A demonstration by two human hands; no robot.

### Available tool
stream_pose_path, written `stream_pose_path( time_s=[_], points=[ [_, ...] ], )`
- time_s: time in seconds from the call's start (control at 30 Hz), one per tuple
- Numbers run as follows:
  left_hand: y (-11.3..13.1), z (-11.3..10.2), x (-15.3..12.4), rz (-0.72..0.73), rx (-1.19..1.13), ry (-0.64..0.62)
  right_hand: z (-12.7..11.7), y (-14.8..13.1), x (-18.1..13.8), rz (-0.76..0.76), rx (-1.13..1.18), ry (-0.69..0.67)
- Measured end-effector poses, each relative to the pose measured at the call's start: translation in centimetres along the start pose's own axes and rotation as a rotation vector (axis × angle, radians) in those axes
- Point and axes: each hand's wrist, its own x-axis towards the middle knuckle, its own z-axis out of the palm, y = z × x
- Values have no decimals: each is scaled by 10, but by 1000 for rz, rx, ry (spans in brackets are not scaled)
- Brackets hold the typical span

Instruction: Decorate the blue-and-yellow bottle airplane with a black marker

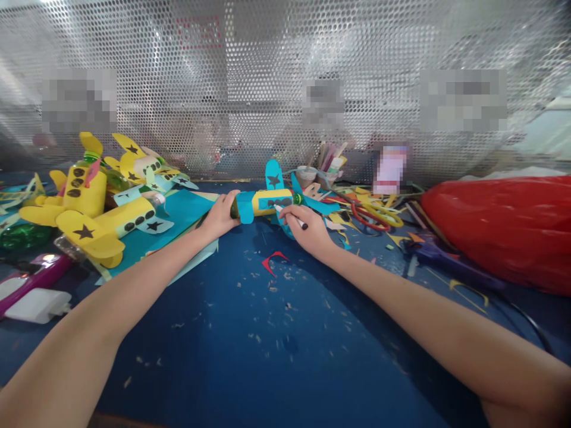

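A craft plane (267, 201) made from a bottle wrapped in yellow and blue paper, with blue wings and a black star, lies across the middle of the blue table (267, 333). My left hand (220, 217) is closed around its left end, near the dark cap. My right hand (307, 229) is closed on a white marker (292, 216) whose tip rests against the plane's yellow body.
Finished yellow bottle planes (96, 202) sit at the left on blue paper. A white charger (38, 304) lies at the near left. Red scissors (368, 215), paper scraps and a cup of sticks (328, 163) are behind; a red bag (504, 226) fills the right. A perforated metal screen (250, 89) backs the table.
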Motion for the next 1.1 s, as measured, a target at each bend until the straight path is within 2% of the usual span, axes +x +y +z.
stream_pose_path(
  time_s=[1.1],
  points=[
    [2, -2, 0, -10, 0, -3, -2, -3, 0, 29, 4, -7]
  ],
)
